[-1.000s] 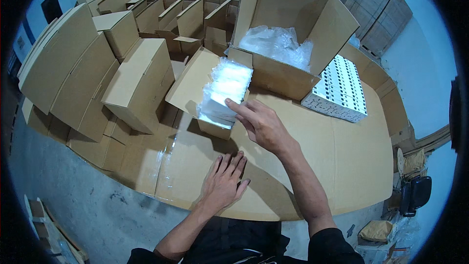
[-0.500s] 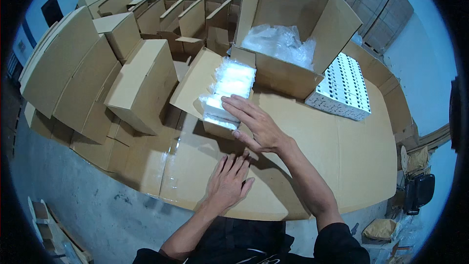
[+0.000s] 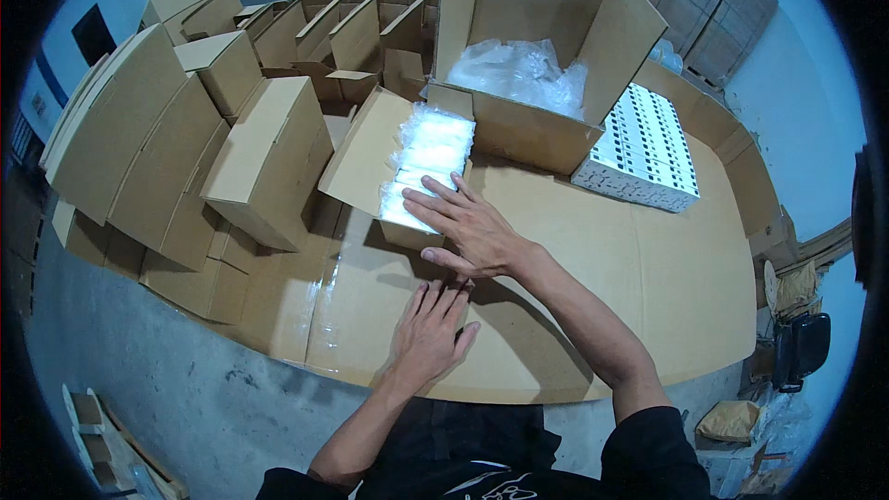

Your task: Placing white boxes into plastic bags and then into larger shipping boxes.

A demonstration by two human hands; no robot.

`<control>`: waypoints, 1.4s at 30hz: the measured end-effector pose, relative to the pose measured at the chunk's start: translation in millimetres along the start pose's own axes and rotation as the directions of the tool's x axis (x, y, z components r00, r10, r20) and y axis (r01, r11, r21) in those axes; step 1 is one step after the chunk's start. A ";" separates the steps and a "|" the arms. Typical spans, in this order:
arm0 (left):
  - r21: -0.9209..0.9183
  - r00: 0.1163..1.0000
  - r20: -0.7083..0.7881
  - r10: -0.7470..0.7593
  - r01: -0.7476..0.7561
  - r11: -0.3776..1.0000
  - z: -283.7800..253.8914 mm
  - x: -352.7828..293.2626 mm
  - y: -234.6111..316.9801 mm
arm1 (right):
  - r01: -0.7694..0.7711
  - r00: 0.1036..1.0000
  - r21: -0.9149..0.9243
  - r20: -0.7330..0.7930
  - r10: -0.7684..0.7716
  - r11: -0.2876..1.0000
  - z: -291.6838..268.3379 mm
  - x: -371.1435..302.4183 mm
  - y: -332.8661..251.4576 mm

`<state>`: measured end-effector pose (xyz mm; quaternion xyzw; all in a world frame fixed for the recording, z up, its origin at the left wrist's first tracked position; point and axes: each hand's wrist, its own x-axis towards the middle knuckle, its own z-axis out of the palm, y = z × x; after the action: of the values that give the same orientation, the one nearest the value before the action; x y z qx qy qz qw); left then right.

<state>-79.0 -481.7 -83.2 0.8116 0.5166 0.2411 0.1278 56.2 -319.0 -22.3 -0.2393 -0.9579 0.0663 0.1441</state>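
Note:
A small cardboard box (image 3: 411, 235) with its flap (image 3: 367, 144) folded out to the left holds a row of white items (image 3: 431, 150) in clear plastic wrap. On the near end of that row rests my right hand (image 3: 472, 227), its fingers spread and gripping nothing. My left hand (image 3: 431, 331) lies flat on the cardboard-covered table (image 3: 556, 315), just in front of the box, fingers stretched out. The near face of the box is partly hidden behind my right hand.
Behind stands a large open carton (image 3: 537, 143) with clear plastic bags (image 3: 519, 74) inside. To its right lies a stack of white boxes (image 3: 639, 150) with dark marks. Closed brown cartons (image 3: 264, 148) crowd the left side. A cardboard rim (image 3: 741, 153) edges the table's right.
My right hand has pressed slightly along the wrapped row, its fingers now spread wider. My left hand stays flat on the table. The whole view has shifted a little.

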 end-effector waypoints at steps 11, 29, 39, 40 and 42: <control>-0.488 0.734 -0.416 -0.537 0.318 0.813 0.4 51.6 -12.4 | -0.278 0.707 0.573 -0.421 0.568 0.771 -38.1 -141.4 -6.2; -0.861 0.890 -0.215 -0.402 0.022 0.509 -0.7 46.0 -79.3 | -0.448 0.454 0.783 -0.216 0.864 0.431 -0.9 -225.2 -75.2; -0.838 0.969 0.083 -0.235 0.195 0.510 -13.6 49.3 -66.0 | -0.365 0.294 0.755 -0.463 0.836 0.546 4.0 -191.0 -71.1; -0.837 0.969 0.082 -0.231 0.193 0.512 -11.0 52.4 -57.9 | -0.350 0.256 0.738 -0.518 0.817 0.577 5.3 -189.1 -69.7; -0.887 0.962 -0.211 -0.176 -0.112 0.447 -6.6 57.8 -39.1 | -0.327 0.205 0.752 -0.535 0.820 0.572 6.1 -185.6 -71.6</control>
<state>-92.6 -413.0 -80.4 0.5713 0.3400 0.5828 0.4673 179.6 -470.7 -59.5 -0.5466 -0.5230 0.2243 0.6143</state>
